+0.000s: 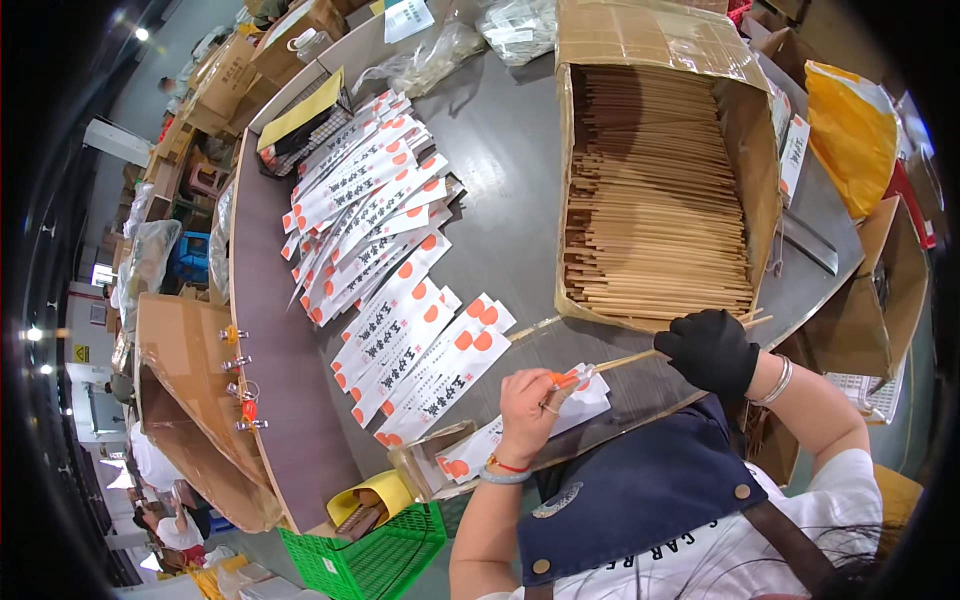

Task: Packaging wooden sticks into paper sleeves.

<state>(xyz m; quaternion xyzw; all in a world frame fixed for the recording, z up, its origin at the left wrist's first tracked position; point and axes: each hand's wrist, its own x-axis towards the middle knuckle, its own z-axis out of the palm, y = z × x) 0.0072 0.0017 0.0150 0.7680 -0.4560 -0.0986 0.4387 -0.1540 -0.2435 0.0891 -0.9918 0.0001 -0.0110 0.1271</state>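
Observation:
My left hand point(528, 405), bare, has its fingers closed on a white paper chopstick sleeve point(588, 402) near the table's front edge. Something orange covers a fingertip of that hand. In my black-gloved right hand point(710, 352) is a pair of thin wooden chopsticks point(628, 360), their left ends at the sleeve's mouth. Whether the tips are inside the sleeve I cannot tell. Just beyond the right hand, an open cardboard box point(745, 160) holds a thick stack of loose chopsticks point(660, 220). More printed sleeves with orange dots point(385, 340) lie in overlapping piles to the left.
A wire basket point(318, 130) with a yellow flap stands at the far left of the grey table point(500, 150). Clear plastic bags point(435, 60) lie at the back. Below the left front edge is a green crate point(370, 555). A yellow bag point(850, 125) and cartons sit at right.

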